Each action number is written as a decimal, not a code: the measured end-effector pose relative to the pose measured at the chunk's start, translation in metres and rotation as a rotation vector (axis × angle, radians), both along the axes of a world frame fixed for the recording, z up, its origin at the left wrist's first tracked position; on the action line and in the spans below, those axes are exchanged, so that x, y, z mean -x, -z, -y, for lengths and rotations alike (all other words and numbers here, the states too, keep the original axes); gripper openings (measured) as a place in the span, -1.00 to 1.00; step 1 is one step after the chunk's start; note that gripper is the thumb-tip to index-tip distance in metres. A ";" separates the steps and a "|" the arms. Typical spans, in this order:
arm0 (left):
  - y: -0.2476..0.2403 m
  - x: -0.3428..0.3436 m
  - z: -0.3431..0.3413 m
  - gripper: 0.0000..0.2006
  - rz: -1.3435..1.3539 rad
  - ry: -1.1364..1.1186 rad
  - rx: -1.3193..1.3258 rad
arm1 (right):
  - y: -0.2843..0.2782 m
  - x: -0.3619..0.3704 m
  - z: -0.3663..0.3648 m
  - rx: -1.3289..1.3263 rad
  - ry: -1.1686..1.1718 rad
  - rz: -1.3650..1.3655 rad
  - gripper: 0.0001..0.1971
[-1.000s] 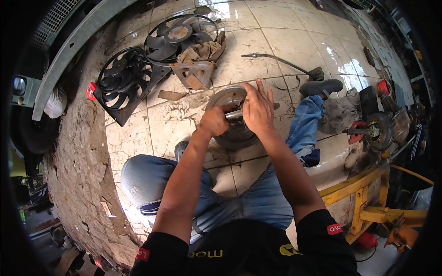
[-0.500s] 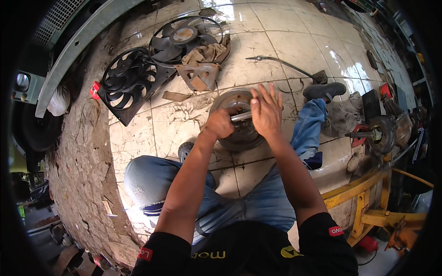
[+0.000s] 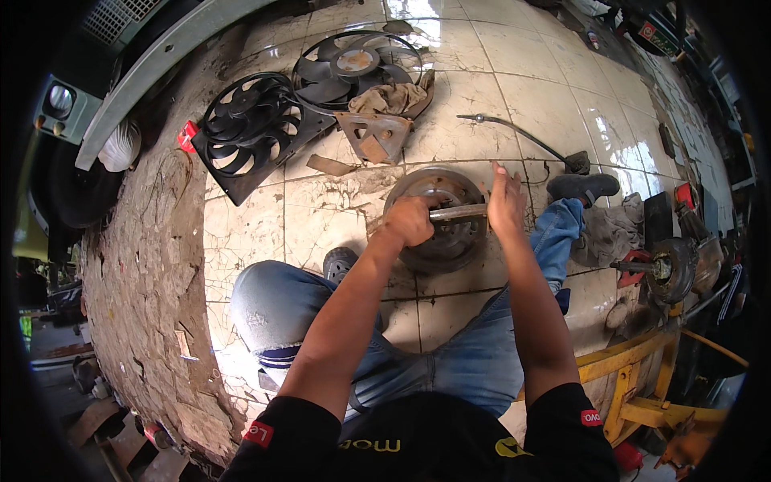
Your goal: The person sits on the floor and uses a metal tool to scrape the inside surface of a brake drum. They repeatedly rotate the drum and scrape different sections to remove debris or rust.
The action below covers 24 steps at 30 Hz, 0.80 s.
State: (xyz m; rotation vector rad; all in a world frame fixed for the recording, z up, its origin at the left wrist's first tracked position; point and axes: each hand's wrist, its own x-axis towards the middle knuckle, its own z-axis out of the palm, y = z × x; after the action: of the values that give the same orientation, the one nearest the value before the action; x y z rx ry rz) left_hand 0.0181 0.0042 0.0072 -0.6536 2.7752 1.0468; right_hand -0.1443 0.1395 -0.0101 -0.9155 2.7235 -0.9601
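I sit on a tiled floor with a round rusty brake drum [image 3: 438, 217] between my legs. My left hand [image 3: 409, 220] is closed around one end of a short metal bar [image 3: 458, 213] that lies across the drum. My right hand [image 3: 506, 205] presses against the bar's other end, fingers upright and together. My jeans-clad knees flank the drum on both sides.
Two black radiator fans [image 3: 249, 132] in a shroud lie at the upper left, with a rusty bracket [image 3: 373, 136] and a rag beside them. A thin bent rod [image 3: 514, 136] lies beyond the drum. A wheel hub [image 3: 666, 269] and a yellow frame [image 3: 634, 386] stand at right.
My right hand has closed its spread fingers and now stands edge-on against the bar's end. My left hand keeps its grip. The view has shifted slightly.
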 end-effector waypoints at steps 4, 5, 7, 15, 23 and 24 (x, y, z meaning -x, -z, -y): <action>-0.001 -0.001 -0.001 -0.38 0.030 -0.020 -0.013 | -0.010 -0.038 -0.002 -0.029 -0.101 -0.149 -0.39; -0.009 -0.005 -0.001 -0.40 0.070 -0.026 -0.025 | -0.016 -0.053 -0.001 -0.011 -0.197 -0.257 -0.39; -0.018 -0.004 -0.001 -0.40 0.118 -0.019 -0.044 | -0.016 -0.055 -0.001 0.027 -0.270 -0.285 -0.39; 0.006 0.001 -0.002 -0.39 -0.005 -0.023 0.068 | 0.014 -0.011 -0.012 -0.037 0.062 -0.081 -0.38; -0.011 -0.004 -0.004 -0.42 0.169 -0.110 0.042 | -0.006 -0.044 -0.004 0.012 -0.223 -0.220 -0.40; -0.011 -0.003 -0.007 -0.42 0.174 -0.106 0.050 | -0.004 -0.032 -0.006 -0.034 -0.147 -0.157 -0.37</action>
State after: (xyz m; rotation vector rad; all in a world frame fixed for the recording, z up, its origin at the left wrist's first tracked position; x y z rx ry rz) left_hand 0.0212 0.0108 0.0178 -0.8636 2.6486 0.8938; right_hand -0.1119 0.1458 -0.0064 -1.2138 2.7406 -0.8455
